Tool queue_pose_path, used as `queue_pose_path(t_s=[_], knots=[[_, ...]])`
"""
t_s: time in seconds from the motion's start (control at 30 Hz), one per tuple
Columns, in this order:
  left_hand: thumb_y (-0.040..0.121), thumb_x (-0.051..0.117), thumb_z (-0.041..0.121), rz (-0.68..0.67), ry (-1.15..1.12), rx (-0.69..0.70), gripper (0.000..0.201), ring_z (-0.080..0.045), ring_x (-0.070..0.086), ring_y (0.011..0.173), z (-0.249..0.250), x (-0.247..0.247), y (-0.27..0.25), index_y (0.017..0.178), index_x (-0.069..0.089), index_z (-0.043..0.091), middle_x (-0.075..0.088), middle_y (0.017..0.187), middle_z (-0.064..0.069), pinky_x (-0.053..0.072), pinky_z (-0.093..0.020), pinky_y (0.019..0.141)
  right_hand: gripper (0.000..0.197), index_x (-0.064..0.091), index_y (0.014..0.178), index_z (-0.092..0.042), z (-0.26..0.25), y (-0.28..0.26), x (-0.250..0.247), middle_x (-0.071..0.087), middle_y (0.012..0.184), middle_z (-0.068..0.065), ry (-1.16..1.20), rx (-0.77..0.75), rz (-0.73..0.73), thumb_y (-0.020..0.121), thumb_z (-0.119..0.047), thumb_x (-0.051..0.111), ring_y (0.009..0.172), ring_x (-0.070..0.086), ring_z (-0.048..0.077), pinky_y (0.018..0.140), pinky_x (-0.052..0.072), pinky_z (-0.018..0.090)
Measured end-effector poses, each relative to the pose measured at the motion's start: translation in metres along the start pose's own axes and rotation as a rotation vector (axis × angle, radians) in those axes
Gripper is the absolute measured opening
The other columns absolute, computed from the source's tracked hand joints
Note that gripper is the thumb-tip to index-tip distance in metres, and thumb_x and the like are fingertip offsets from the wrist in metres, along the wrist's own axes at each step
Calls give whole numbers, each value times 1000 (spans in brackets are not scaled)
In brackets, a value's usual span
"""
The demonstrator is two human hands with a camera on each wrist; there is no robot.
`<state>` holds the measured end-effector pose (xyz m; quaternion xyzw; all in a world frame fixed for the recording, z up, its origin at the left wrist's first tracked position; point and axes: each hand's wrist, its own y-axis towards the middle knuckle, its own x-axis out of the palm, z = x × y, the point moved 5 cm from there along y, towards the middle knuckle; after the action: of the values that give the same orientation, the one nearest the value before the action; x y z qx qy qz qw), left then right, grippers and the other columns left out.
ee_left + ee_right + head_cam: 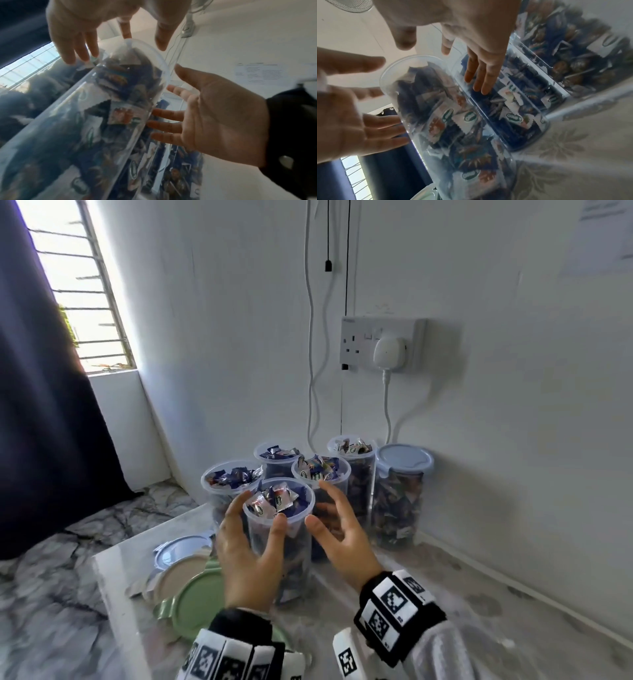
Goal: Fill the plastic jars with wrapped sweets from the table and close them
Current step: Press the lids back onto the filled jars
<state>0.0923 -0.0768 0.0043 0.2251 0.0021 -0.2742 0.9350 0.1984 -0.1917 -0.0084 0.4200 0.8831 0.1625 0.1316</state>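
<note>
Several clear plastic jars packed with wrapped sweets stand grouped near the wall corner. The front jar (279, 546) is open and full to the rim. My left hand (261, 510) flanks its left side with straight, spread fingers, the thumb in front of the rim. My right hand (318, 503) is held open just right of the same jar, palm facing it, fingers reaching toward the jar behind (322, 474). In the right wrist view the left hand's fingertips (397, 129) lie at the jar wall (453, 121). Neither hand holds anything. One jar (399, 498) at the right wears a blue lid.
Loose lids lie on the table left of the jars: a blue lid (178, 547), a beige lid (178, 575) and a green lid (198, 607). The wall, a socket with a plug (388, 350) and hanging cables stand close behind. The table edge (106, 587) runs at the left.
</note>
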Motion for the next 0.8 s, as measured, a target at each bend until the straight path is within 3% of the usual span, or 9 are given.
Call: queue_pose_path(t_s=[0.13, 0.2, 0.3, 0.37, 0.43, 0.63, 0.73, 0.8], knots=[[77, 67, 41, -146, -196, -63, 53, -17, 57, 114, -5, 3, 2, 126, 45, 40, 59, 123, 1, 48, -45, 96, 66, 35, 142, -37, 1, -2, 12, 59, 125, -8, 29, 54, -39, 82, -42, 64, 109, 57, -6, 89, 46, 13], [73, 71, 47, -154, -203, -61, 54, -19, 60, 111, -6, 0, 3, 121, 48, 43, 63, 118, -1, 50, -46, 94, 63, 38, 138, -37, -2, -3, 13, 59, 123, -9, 40, 59, -13, 81, -38, 64, 106, 57, -9, 85, 45, 10], [64, 71, 52, -168, -212, -45, 52, -25, 64, 103, -6, -6, 5, 112, 51, 41, 67, 108, -8, 51, -49, 90, 63, 45, 130, -42, -7, -5, 11, 66, 118, 0, 63, 51, 31, 74, -51, 72, 106, 64, 5, 89, 50, 24], [70, 75, 40, -193, -225, -19, 45, -27, 66, 96, 0, -8, 2, 107, 52, 31, 70, 99, -11, 53, -47, 87, 71, 48, 128, -41, -11, -10, 8, 67, 118, 3, 97, 56, 33, 65, -59, 76, 107, 65, 13, 92, 53, 35], [72, 77, 31, -209, -260, 19, 40, -27, 69, 90, 12, -12, -5, 103, 53, 23, 72, 91, -10, 56, -37, 79, 70, 50, 126, -37, -23, -18, 2, 69, 114, 4, 89, 47, 28, 64, -54, 77, 104, 67, 15, 91, 54, 40], [62, 74, 23, -298, -382, 71, 42, -17, 70, 80, 54, -18, -40, 98, 54, 13, 74, 87, -4, 55, -24, 70, 44, 49, 120, -30, -65, -61, -29, 72, 106, 4, 16, 10, -34, 83, -24, 70, 97, 69, 15, 81, 54, 28], [62, 85, 32, -379, -415, 82, 45, -14, 70, 80, 69, -18, -62, 92, 55, 17, 74, 89, -3, 54, -20, 71, 42, 48, 119, -37, -78, -85, -45, 71, 110, 1, -4, 5, -77, 83, -40, 70, 99, 68, 15, 83, 50, 23], [55, 85, 45, -465, -444, 75, 57, -14, 70, 81, 79, -16, -79, 94, 54, 15, 74, 90, -5, 53, -18, 71, 53, 44, 124, -43, -85, -99, -52, 67, 118, -2, -32, 7, -108, 78, -58, 65, 105, 65, 16, 88, 48, 23]])
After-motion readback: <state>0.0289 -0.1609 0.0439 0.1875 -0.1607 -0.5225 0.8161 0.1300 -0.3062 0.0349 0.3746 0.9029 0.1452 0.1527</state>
